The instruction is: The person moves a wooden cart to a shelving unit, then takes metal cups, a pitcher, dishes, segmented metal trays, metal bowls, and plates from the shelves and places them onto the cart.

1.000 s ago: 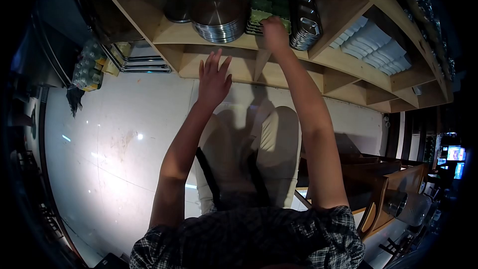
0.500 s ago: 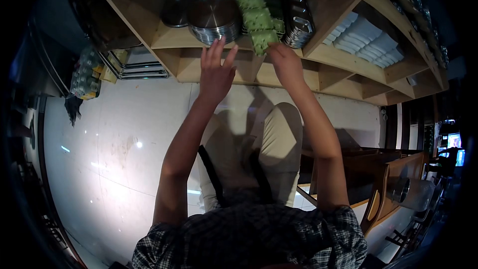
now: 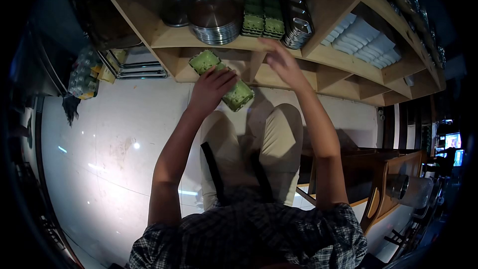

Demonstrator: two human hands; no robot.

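My left hand (image 3: 211, 89) is wrapped over the middle of a long green speckled compartment dish (image 3: 239, 95), held at a slant in front of the shelf unit. The dish's two ends show on either side of my fingers. To the right, my right hand (image 3: 283, 64) is raised near the shelf edge with its fingers apart and nothing in them. Behind it on the shelf stand stacks of similar green dishes (image 3: 254, 23). A pile of round metal plates (image 3: 214, 15) sits left of these, and a stack of narrow metal trays (image 3: 299, 30) sits right.
The wooden shelf unit (image 3: 164, 40) spans the top of the view. Folded white cloths (image 3: 366, 37) fill a right compartment. Wrapped bottles (image 3: 84, 77) and a metal rack (image 3: 142, 72) are at left. A wooden cabinet (image 3: 403, 159) stands at lower right.
The green dish has come off the shelf toward me and left, and my left hand is now closed on it. My right hand has let go of it and opened.
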